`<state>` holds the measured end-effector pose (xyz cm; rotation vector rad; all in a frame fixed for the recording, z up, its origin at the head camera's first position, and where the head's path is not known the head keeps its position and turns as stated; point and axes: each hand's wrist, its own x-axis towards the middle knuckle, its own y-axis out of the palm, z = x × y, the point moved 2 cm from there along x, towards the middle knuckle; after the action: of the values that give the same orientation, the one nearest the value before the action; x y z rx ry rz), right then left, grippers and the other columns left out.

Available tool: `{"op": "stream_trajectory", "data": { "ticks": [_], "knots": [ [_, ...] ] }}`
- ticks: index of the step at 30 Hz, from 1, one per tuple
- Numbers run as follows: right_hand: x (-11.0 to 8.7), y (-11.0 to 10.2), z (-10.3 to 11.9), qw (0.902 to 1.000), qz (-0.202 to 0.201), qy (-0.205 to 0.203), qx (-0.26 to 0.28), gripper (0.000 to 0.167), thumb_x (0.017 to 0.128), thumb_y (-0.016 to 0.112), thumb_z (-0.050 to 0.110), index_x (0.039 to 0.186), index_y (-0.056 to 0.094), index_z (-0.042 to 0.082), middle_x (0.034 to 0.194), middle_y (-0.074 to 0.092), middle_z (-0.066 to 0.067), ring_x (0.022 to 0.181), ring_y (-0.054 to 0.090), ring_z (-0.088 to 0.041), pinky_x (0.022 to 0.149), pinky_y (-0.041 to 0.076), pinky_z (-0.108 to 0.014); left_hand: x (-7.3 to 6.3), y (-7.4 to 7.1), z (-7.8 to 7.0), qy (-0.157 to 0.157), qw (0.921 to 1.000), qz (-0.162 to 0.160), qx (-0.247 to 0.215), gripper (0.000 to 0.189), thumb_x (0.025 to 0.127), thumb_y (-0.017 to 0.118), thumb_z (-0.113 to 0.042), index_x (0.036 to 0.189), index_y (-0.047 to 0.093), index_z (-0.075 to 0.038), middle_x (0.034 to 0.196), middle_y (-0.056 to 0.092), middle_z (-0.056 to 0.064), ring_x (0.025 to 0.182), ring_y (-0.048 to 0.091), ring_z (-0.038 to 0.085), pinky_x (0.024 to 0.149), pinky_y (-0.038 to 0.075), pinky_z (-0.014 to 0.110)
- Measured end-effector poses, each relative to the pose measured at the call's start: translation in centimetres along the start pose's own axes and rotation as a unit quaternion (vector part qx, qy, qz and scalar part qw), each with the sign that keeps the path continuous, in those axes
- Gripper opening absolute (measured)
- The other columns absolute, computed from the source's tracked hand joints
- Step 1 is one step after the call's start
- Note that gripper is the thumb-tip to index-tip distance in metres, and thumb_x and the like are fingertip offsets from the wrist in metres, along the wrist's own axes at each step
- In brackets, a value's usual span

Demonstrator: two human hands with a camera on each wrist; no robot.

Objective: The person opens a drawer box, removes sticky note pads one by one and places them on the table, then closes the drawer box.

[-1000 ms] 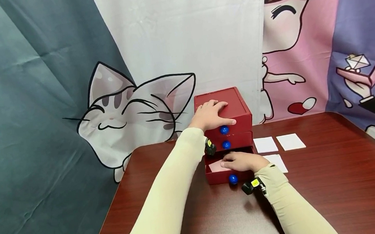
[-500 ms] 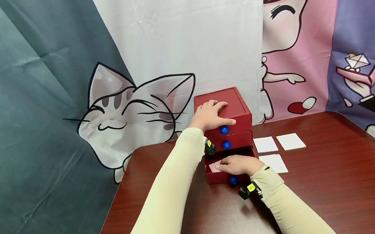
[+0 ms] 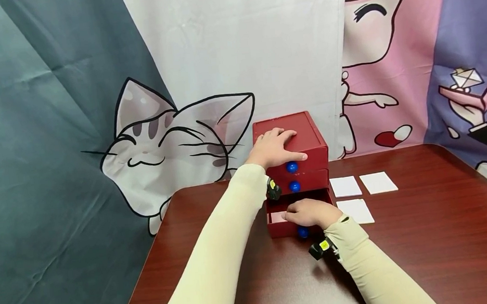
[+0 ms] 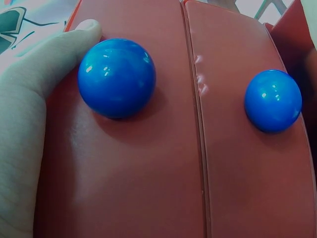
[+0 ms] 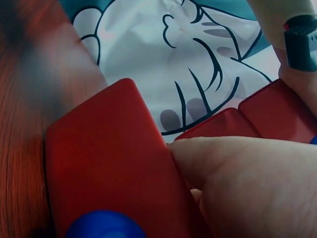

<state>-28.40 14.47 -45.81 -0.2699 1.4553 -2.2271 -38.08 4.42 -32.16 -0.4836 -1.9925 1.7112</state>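
A red drawer box with blue ball knobs stands on the table, its bottom drawer pulled out. On the box's top rests my left hand, fingers spread; its thumb lies over the front edge beside the upper knob. My right hand reaches down into the bottom drawer with curled fingers, thumb and index finger at a pale pinkish card that it pinches. Most of the card's right part is hidden by that hand. In the right wrist view the thumb lies just behind the drawer front.
Three white square cards lie right of the box: a near one, a far left one and a far right one. A printed cloth hangs behind the brown wooden table.
My right hand has shifted slightly left and nearer the drawer's front. The card has turned from slanted to nearly square with the drawer front. My left hand stays in place.
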Motion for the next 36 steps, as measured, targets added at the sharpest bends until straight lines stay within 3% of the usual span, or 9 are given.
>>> {"op": "stream_trajectory", "data": {
  "ticks": [9,12,16,19,28,34,36],
  "knots": [
    [0.2,0.3,0.5,0.9988,-0.032,-0.038,0.005,0.032,0.102,0.056,0.035,0.106,0.073,0.009,0.102,0.067,-0.006,0.101,0.062,-0.026,0.095,0.05,-0.046,-0.3,0.1,0.1,-0.005,1.0,0.003,-0.002,0.086,0.083,0.057,-0.078,0.156,0.038,-0.035,0.158,0.035,0.002,0.144,0.031,0.023,0.12,0.024,0.051],
    [0.3,0.5,0.7,0.998,-0.033,-0.049,0.022,0.034,0.103,0.054,0.035,0.109,0.073,0.007,0.109,0.067,-0.009,0.106,0.061,-0.027,0.098,0.049,-0.046,-0.2,0.2,0.1,-0.004,1.0,0.004,0.002,0.087,0.083,0.056,-0.078,0.156,0.038,-0.035,0.158,0.035,0.002,0.144,0.031,0.023,0.12,0.024,0.051],
    [0.5,0.8,0.7,0.9991,-0.003,-0.021,0.036,0.049,0.106,0.046,0.041,0.126,0.069,0.003,0.131,0.062,-0.018,0.126,0.056,-0.034,0.109,0.042,-0.05,-0.1,0.1,0.0,0.0,1.0,0.001,0.003,0.087,0.083,0.056,-0.079,0.156,0.038,-0.035,0.158,0.035,0.001,0.144,0.031,0.022,0.12,0.023,0.051],
    [0.5,0.8,0.6,0.9994,0.013,0.008,0.031,0.057,0.106,0.041,0.047,0.134,0.065,0.004,0.137,0.06,-0.019,0.132,0.052,-0.036,0.112,0.039,-0.051,0.0,-0.1,-0.1,0.002,1.0,-0.001,0.003,0.087,0.083,0.056,-0.078,0.156,0.038,-0.035,0.158,0.035,0.001,0.144,0.03,0.022,0.12,0.023,0.051],
    [0.4,0.6,0.7,0.9997,0.015,0.013,0.015,0.055,0.105,0.045,0.048,0.125,0.07,0.003,0.128,0.063,-0.018,0.122,0.058,-0.034,0.108,0.043,-0.05,-0.1,-0.3,-0.1,-0.003,1.0,0.003,0.003,0.087,0.083,0.055,-0.079,0.156,0.037,-0.036,0.16,0.033,0.001,0.145,0.03,0.024,0.12,0.024,0.051],
    [0.7,1.1,0.2,0.9998,-0.007,0.008,0.018,0.051,0.103,0.051,0.045,0.121,0.072,0.002,0.138,0.056,-0.026,0.134,0.046,-0.043,0.112,0.037,-0.055,0.0,-0.1,0.0,0.0,1.0,0.003,0.006,0.086,0.084,0.055,-0.079,0.156,0.037,-0.035,0.159,0.034,0.001,0.145,0.03,0.022,0.12,0.023,0.051],
    [0.7,1.2,0.2,0.9997,-0.012,0.008,0.02,0.05,0.102,0.053,0.044,0.118,0.072,0.002,0.133,0.058,-0.025,0.13,0.049,-0.043,0.11,0.039,-0.055,0.0,-0.1,0.0,0.001,1.0,0.004,0.006,0.086,0.084,0.055,-0.079,0.156,0.037,-0.035,0.159,0.034,0.001,0.145,0.03,0.022,0.12,0.023,0.05]
  ]
}}
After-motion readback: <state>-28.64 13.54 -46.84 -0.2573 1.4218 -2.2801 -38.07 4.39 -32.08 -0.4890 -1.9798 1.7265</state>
